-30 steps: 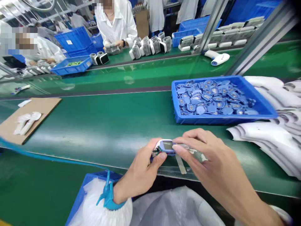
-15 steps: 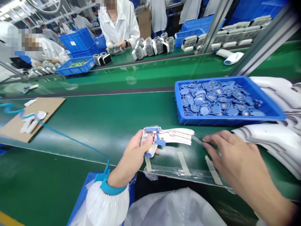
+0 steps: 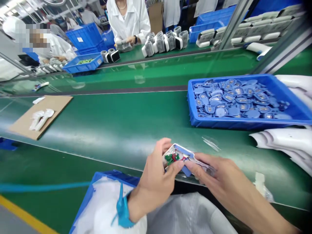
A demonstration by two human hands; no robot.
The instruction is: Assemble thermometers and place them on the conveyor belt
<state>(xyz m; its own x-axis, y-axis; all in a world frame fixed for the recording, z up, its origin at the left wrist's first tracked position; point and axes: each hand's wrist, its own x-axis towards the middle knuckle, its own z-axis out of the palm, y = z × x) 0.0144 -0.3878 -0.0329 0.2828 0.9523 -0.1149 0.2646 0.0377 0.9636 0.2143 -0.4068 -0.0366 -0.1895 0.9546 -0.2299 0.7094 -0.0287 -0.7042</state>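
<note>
1. The left hand [image 3: 157, 177] is half closed around the wide end of a white casing [image 3: 180, 154], its thumb over the open side.
2. The right hand [image 3: 221, 175] is almost closed, with thumb and fingers gripping the narrow end of this casing.
3. The 2 hands hold the casing above the near edge of the bench [image 3: 117, 126]; a green circuit board [image 3: 170, 158] is inside.
4. Near the far edge, a blue tray [image 3: 234, 123] contains blue parts [image 3: 243, 97].
5. Toward the left end, a cardboard sheet [image 3: 59, 105] carries white pieces [image 3: 44, 121].
</note>
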